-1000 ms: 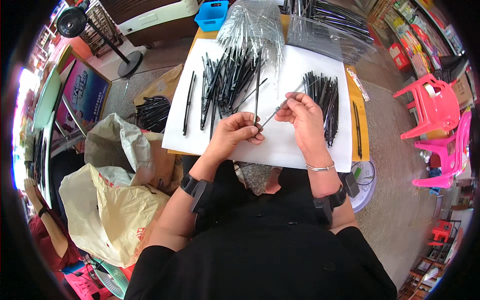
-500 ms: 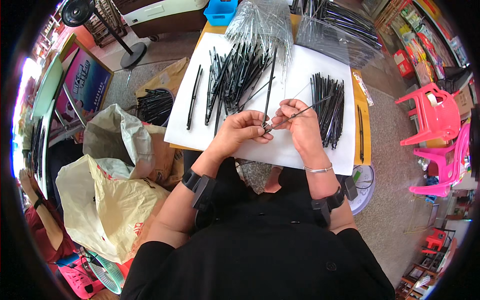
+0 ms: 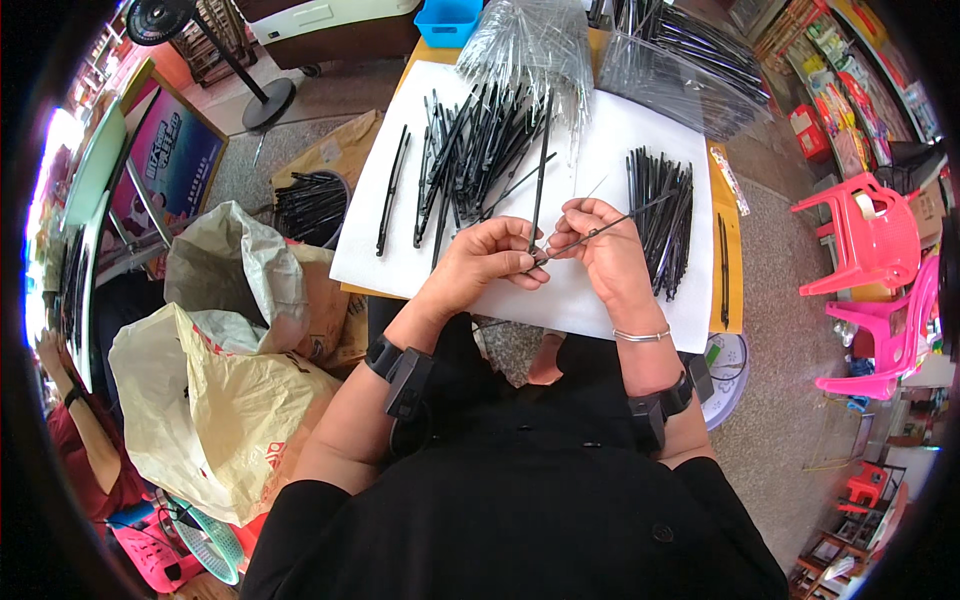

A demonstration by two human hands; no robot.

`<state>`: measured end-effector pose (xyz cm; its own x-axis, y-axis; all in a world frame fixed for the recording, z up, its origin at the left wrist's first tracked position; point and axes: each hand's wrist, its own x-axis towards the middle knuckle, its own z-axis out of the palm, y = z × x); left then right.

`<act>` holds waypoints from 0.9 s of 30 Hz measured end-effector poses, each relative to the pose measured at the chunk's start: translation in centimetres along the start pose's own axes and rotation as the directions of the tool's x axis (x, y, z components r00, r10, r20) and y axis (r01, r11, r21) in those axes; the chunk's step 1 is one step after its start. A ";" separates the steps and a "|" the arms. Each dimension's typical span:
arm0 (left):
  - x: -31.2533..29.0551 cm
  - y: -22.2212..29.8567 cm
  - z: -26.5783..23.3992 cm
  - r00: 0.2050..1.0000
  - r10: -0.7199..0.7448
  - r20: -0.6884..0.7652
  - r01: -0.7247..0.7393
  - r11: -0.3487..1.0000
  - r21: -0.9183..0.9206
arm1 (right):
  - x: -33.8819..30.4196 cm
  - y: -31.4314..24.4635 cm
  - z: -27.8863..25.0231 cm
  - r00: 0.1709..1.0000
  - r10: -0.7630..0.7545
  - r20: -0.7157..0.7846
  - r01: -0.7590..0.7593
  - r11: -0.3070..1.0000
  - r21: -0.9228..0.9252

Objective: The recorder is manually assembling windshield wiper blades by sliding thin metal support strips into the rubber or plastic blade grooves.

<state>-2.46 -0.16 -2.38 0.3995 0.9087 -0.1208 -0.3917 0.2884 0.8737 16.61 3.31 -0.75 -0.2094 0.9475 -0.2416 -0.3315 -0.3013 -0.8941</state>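
Above the white sheet (image 3: 600, 310), my left hand (image 3: 485, 260) pinches a thin black rod (image 3: 542, 180) that points away from me. A second slim black rod (image 3: 640, 210) slants up to the right from the left fingertips, passing across my right hand (image 3: 605, 250). The right thumb and fingers are closed close to the left fingertips; a thin pale strand (image 3: 598, 186) shows above them. I cannot make out exactly what the right fingers grip. A loose pile of black rods (image 3: 480, 150) lies beyond my left hand, and a neater bundle (image 3: 660, 225) lies right of my right hand.
Clear plastic packaging (image 3: 530, 45) and a clear bag (image 3: 680, 85) cover the table's far side by a blue basket (image 3: 445, 22). Open sacks (image 3: 210, 400) stand at left, near a bucket of black rods (image 3: 310, 210). Pink chairs (image 3: 865, 235) are at right. Another person's arm (image 3: 95, 440) shows far left.
The view has shifted slightly. Both hands stay close together at the rods, the right fingers a little changed in pose, and less of the pale strand shows.
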 end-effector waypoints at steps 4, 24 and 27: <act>0.0 -0.1 -0.1 1.000 -0.002 -0.010 0.002 1.000 0.017 | 0.1 0.1 0.0 1.000 -0.001 0.027 0.001 1.000 0.020; 0.0 0.1 0.1 1.000 0.003 0.027 -0.003 1.000 0.014 | 1.1 0.6 -0.6 0.990 0.091 0.107 -0.094 0.995 0.021; 0.0 0.1 0.0 1.000 0.004 0.026 -0.004 1.000 0.001 | 1.0 0.3 -0.5 0.993 0.103 0.053 -0.103 0.995 -0.004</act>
<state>-2.47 -0.16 -2.32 0.4194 0.9017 -0.1055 -0.3925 0.2849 0.8745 16.73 4.23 -1.42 -0.2905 0.9045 -0.3123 -0.3047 -0.3968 -0.8658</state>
